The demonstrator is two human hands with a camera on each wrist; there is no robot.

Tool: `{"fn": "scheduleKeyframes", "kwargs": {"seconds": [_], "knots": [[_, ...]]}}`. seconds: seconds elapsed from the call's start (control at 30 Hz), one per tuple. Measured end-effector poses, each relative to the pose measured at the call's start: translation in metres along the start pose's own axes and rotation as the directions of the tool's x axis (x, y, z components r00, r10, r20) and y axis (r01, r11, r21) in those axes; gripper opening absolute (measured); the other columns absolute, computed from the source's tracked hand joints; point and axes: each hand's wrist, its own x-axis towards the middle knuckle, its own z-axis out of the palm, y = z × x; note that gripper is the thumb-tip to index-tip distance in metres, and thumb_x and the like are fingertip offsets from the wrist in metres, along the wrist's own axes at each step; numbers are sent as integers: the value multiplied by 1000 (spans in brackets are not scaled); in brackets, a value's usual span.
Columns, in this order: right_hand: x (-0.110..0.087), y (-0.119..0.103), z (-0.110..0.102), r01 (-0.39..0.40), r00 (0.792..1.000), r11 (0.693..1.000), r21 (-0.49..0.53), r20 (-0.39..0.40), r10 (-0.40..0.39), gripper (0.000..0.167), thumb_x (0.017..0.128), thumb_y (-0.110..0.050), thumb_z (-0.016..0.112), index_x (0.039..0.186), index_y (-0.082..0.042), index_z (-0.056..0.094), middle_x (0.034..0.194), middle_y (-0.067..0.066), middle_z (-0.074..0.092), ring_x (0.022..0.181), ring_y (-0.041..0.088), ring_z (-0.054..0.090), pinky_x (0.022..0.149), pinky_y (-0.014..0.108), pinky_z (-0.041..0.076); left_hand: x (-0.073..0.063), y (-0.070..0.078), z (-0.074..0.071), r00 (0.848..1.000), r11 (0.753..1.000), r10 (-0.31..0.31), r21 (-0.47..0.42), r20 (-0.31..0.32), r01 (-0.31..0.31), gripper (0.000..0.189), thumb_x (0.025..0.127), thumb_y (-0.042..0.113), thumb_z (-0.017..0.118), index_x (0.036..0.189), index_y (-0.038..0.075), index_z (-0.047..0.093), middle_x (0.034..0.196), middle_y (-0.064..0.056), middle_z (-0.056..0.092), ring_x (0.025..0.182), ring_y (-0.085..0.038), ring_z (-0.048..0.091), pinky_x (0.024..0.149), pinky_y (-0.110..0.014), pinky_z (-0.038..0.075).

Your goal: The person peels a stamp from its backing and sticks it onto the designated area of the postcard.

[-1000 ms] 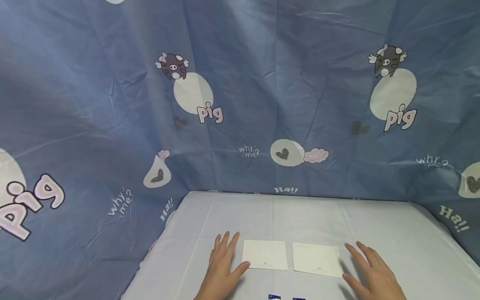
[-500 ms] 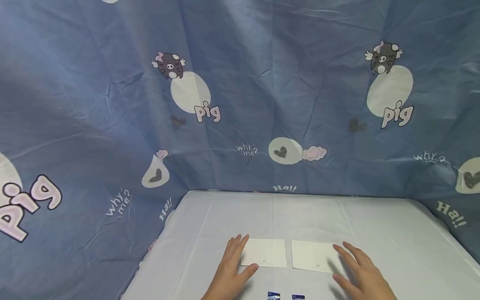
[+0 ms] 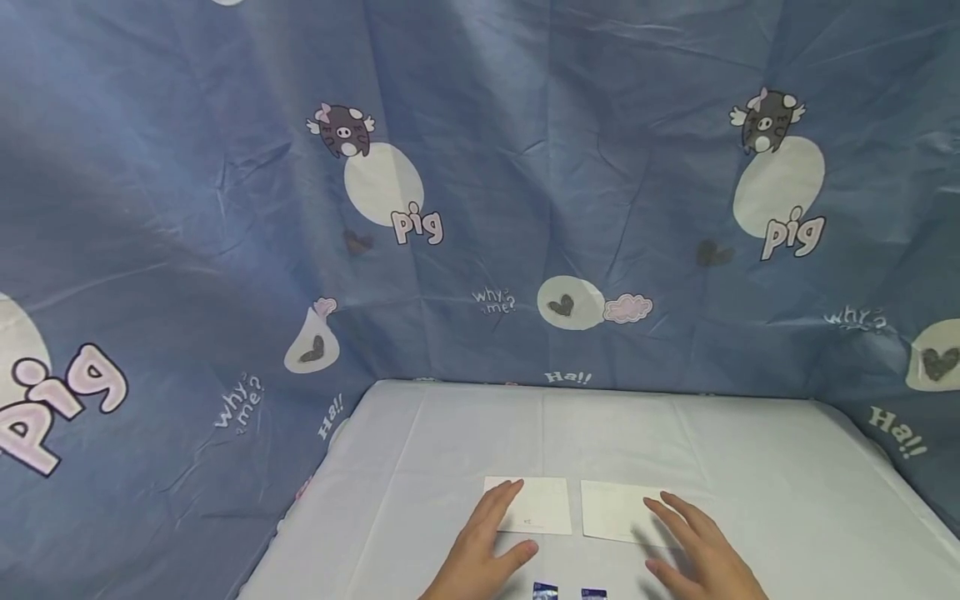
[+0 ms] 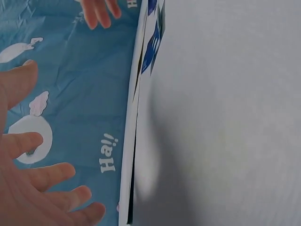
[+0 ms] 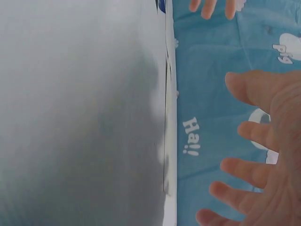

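Note:
Two cream-coloured cards lie side by side on the white-covered table. The left card [image 3: 546,504] is partly hidden behind the fingers of my left hand [image 3: 480,550], which hovers at its left side. My right hand [image 3: 701,552] hangs over the right end of the other card [image 3: 613,510] and hides part of it. Neither hand holds anything; in both wrist views the fingers are spread and the thumbs stand apart. Nearer to me, two small blue printed pieces, the left piece [image 3: 545,592] and the right piece [image 3: 594,594], are cut off by the head view's lower edge.
White cloth covers the table [image 3: 600,433]. A blue curtain [image 3: 480,208] with pig prints and lettering hangs behind it and along both sides. In the left wrist view, a blue printed piece [image 4: 151,49] shows near the table's edge line.
Both hands have moved inward, the left to the right and the right to the left, now covering more of the cards. The cards and blue pieces have stayed put.

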Motion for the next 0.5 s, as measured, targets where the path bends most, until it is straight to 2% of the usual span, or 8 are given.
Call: {"fn": "scheduleKeyframes", "kwargs": {"seconds": [0.3, 0.5], "knots": [[-2, -14, 10, 18, 1000, 1000, 1, 19, -18, 75, 76, -37, 88, 143, -28, 56, 138, 4, 57, 121, 22, 53, 79, 49, 55, 1, 10, 11, 995, 999, 51, -18, 86, -50, 73, 94, 45, 69, 156, 31, 34, 154, 2, 41, 140, -24, 40, 104, -57, 43], [3, -24, 14, -9, 998, 1000, 23, 61, 7, 68, 76, -43, 87, 137, -27, 62, 135, 5, 60, 117, 25, 58, 79, 48, 56, 1, 13, 23, 985, 988, 152, 12, 86, -153, 74, 92, 43, 72, 155, 26, 37, 150, 3, 46, 137, -21, 43, 105, -47, 45]]}}
